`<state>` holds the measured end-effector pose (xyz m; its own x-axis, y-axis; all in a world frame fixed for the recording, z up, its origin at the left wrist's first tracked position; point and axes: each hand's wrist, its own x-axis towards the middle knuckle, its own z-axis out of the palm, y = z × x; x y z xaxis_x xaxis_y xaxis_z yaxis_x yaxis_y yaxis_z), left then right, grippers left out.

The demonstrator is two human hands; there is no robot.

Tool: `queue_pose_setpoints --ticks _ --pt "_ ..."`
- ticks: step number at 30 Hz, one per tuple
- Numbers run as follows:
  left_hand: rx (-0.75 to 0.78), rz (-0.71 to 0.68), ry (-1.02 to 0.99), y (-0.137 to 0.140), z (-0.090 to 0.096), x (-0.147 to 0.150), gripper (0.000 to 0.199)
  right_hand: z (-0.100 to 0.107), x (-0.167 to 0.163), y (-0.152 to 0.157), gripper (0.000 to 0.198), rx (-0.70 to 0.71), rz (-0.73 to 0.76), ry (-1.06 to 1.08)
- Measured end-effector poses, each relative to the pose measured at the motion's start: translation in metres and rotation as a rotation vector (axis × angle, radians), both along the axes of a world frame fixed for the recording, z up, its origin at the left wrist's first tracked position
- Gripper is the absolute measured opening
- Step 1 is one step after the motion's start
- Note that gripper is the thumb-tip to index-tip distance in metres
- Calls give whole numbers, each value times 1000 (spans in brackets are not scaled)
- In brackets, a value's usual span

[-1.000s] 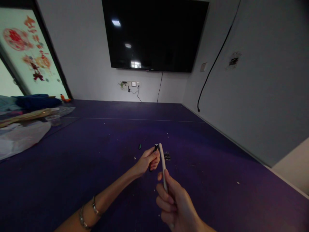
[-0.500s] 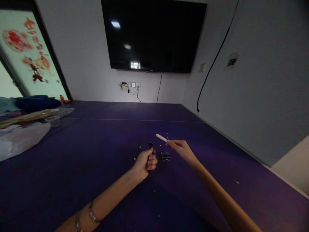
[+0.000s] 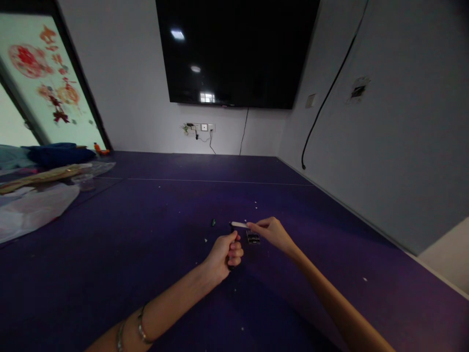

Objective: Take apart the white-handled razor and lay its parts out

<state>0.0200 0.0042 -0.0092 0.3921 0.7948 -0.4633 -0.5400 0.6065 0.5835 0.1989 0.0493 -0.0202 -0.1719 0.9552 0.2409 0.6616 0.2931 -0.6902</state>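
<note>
My left hand (image 3: 226, 254) is closed around a slim black tool (image 3: 231, 267), with the handle's lower end showing below the fist. Its head, T-shaped in the earlier frame, is now mostly behind a pale stick (image 3: 239, 225). Between thumb and fingers, my right hand (image 3: 274, 235) pinches this stick, which has a rounded end. The stick's left tip overlaps the tool's head; whether they touch I cannot tell. Just below the right fingers, a small dark pack (image 3: 253, 238) lies on the purple surface (image 3: 164, 274). Left of the tool is a small green and black piece (image 3: 213, 222).
White specks are scattered over the purple surface. Plastic bags (image 3: 40, 210) and blue cloth (image 3: 60, 154) are piled at the left. A large television (image 3: 238, 54) hangs on the back wall, and a black cable (image 3: 324, 105) runs down the right wall.
My right hand has shifted slightly, and the pale stick has swung nearly level, its tip now at the black tool's head. My left hand keeps its hold, slightly lower.
</note>
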Motion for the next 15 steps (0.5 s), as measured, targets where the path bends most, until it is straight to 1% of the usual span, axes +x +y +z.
queue_pose_setpoints --ticks 4,8,13,15 --pt "-20 -1 -7 0 -2 0 28 -4 0 2 54 31 -57 -13" --pt "-19 -22 -8 -1 -3 0 28 -7 0 4 56 30 6 -1" --pt "-7 -28 3 -2 -4 1 27 -8 0 5 57 61 -58 -17" --pt "-3 -29 11 -2 -4 1 27 -8 0 4 57 65 -25 -15"
